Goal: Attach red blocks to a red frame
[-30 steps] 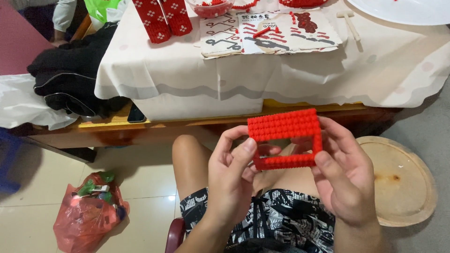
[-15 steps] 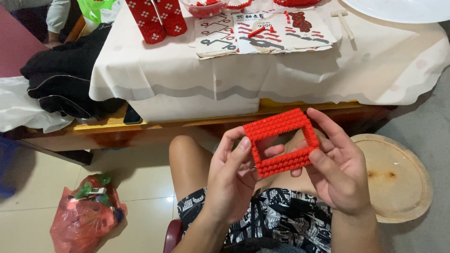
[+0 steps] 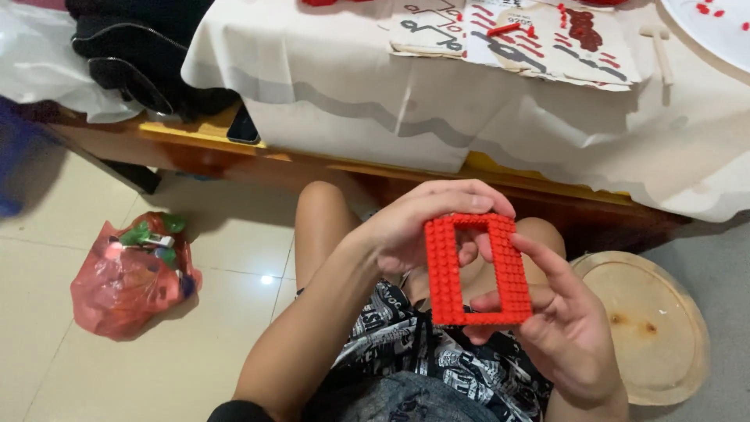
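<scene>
A red rectangular frame of studded toy bricks (image 3: 445, 270) is held upright over my lap, its long sides vertical and its middle hollow. My left hand (image 3: 414, 227) curls over its top edge and left side. My right hand (image 3: 558, 328) supports its right side and lower edge, fingers reaching behind and through the opening. Both hands grip the frame together, in front of the table edge.
A table with a white cloth (image 3: 391, 101) stands ahead, bearing a printed instruction sheet (image 3: 516, 35) and loose red bricks. A round wooden stool (image 3: 648, 328) sits right of my knee. A red plastic bag (image 3: 129, 273) lies on the tiled floor at left. Dark clothing (image 3: 133, 55) lies at upper left.
The red frame has been turned from lying wide to standing tall, and my hands shifted around it. The view has dipped lower and closer.
</scene>
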